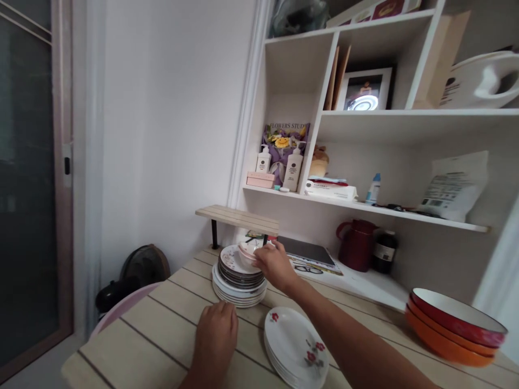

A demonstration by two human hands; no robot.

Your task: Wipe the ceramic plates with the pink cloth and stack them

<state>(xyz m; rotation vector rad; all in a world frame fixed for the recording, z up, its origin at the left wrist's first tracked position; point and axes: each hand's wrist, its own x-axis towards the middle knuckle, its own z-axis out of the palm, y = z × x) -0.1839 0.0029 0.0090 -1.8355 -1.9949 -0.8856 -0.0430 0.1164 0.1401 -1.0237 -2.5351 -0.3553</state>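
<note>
A small white bowl [246, 254] with a pink rim sits on top of a stack of plates [239, 286]. My right hand [272, 263] reaches across and grips the bowl's right side, thumb and fingers closed at its edge. The upper plates in that stack have dark edges and a floral pattern; the lower ones are plain white. My left hand [217, 329] rests on the table just in front of the stack, its fingers curled in and nothing visible in them. Between my arms lies a second stack of white plates [290, 340] printed with red flowers.
Orange and red bowls [450, 329] are nested at the table's right. A small wooden riser [239, 216] stands behind the plates. Glasses [308, 268], a laptop [306, 249], a dark red jug [357, 246] and a dark bottle [384, 252] sit below the wall shelves [365, 202].
</note>
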